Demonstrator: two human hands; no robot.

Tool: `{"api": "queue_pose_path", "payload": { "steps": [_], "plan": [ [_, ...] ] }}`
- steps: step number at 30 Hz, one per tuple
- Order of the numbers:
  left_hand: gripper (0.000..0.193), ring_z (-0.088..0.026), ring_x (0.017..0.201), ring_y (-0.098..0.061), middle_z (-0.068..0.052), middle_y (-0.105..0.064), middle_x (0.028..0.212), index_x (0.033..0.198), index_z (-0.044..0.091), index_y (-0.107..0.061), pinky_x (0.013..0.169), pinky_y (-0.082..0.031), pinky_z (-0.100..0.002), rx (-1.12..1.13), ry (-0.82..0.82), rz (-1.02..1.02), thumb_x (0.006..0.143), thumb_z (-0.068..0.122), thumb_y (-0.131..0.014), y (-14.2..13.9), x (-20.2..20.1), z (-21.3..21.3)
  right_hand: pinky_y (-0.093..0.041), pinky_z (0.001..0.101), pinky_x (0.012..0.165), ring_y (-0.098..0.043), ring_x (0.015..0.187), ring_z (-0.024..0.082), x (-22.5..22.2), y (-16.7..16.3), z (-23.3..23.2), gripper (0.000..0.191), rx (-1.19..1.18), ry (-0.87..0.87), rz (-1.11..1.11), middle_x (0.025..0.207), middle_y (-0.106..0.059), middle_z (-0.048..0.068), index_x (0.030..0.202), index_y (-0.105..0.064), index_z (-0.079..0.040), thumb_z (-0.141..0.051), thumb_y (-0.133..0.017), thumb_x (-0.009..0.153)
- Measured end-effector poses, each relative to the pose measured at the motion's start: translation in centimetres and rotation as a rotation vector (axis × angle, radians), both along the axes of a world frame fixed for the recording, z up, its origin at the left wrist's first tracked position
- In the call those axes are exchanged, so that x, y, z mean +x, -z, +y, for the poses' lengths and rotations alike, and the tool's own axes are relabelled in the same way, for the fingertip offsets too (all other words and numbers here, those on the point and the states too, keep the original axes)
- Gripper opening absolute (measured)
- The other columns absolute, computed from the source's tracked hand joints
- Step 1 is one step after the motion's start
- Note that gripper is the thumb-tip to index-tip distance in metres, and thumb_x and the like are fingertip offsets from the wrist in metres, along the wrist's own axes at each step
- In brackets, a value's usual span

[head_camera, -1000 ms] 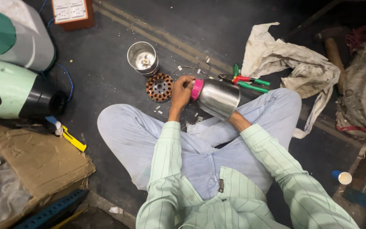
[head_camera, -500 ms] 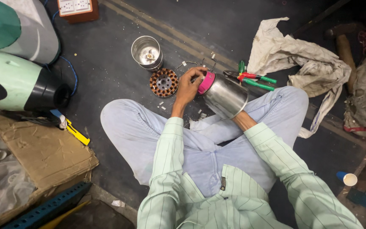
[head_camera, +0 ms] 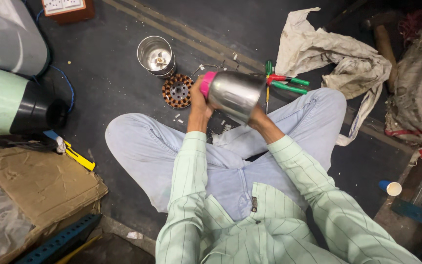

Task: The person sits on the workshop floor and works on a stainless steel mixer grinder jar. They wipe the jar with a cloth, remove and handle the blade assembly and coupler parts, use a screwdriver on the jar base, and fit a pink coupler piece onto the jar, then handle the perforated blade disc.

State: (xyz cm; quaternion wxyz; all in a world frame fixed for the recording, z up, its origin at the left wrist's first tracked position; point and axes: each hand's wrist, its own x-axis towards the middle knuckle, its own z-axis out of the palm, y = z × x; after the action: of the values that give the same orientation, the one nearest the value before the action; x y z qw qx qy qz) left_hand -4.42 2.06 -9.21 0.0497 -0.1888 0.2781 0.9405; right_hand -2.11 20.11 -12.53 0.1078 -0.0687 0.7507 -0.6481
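I sit cross-legged on a dark floor and hold a shiny steel jar on its side above my knees. My left hand grips the jar's pink rim end. My right hand supports the jar from below and is mostly hidden behind it. A round copper-wound motor part lies on the floor just left of my left hand. Beyond it stands a second, open steel jar.
Green and red handled screwdrivers lie by my right knee, next to a crumpled white cloth. Pale green appliance housings sit at left above flattened cardboard. A yellow tool and a small paper cup lie nearby.
The jar has turned in my hands, with the pink end now pointing more to the left. The view has shifted slightly; both hands stay on the jar.
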Motion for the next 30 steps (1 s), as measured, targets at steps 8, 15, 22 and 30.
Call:
{"api": "queue_pose_path", "payload": {
  "steps": [8, 15, 22, 30],
  "plan": [
    [0.033, -0.028, 0.093, -0.071, -0.013, -0.074, 0.101, 0.103, 0.001, -0.072, 0.087, -0.058, -0.042, 0.231, -0.206, 0.062, 0.100, 0.027, -0.052, -0.5, -0.3, -4.2, -0.056, 0.0384, 0.074, -0.074, 0.084, 0.027, -3.9, -10.6, 8.3, 0.027, 0.678, 0.138, 0.307, 0.092, -0.076, 0.012, 0.100, -0.077, -0.006, -0.032, -0.080, 0.094],
    [0.034, -0.022, 0.090, -0.069, -0.011, -0.073, 0.103, 0.111, -0.002, -0.072, 0.080, -0.056, -0.035, 0.089, -0.291, 0.281, 0.108, 0.023, -0.049, 0.8, -0.7, -4.8, -0.049, 0.0488, 0.087, -0.062, 0.106, 0.042, -4.9, -9.6, 12.2, 0.044, 1.045, -0.293, 0.283, 0.116, -0.066, 0.020, 0.123, -0.068, -0.005, -0.027, -0.079, 0.087],
    [0.034, -0.026, 0.089, -0.071, -0.012, -0.074, 0.100, 0.106, 0.000, -0.072, 0.081, -0.058, -0.038, 0.300, -0.181, 0.224, 0.106, 0.027, -0.051, 0.3, -0.5, -5.3, -0.046, 0.0295, 0.081, -0.055, 0.091, 0.012, -1.0, -12.3, 13.1, 0.042, 0.137, -0.197, -0.026, 0.109, -0.065, 0.012, 0.137, -0.059, -0.004, -0.027, -0.065, 0.103],
    [0.034, -0.026, 0.085, -0.070, -0.012, -0.075, 0.094, 0.096, 0.000, -0.073, 0.081, -0.057, -0.040, 0.365, -0.076, 0.146, 0.098, 0.026, -0.051, 0.9, -1.2, -4.4, -0.059, 0.0418, 0.080, -0.068, 0.097, 0.024, 2.2, -20.3, 10.7, 0.047, -0.076, -0.525, -0.621, 0.125, -0.067, 0.020, 0.126, -0.054, 0.001, -0.035, -0.063, 0.098]
  ]
}}
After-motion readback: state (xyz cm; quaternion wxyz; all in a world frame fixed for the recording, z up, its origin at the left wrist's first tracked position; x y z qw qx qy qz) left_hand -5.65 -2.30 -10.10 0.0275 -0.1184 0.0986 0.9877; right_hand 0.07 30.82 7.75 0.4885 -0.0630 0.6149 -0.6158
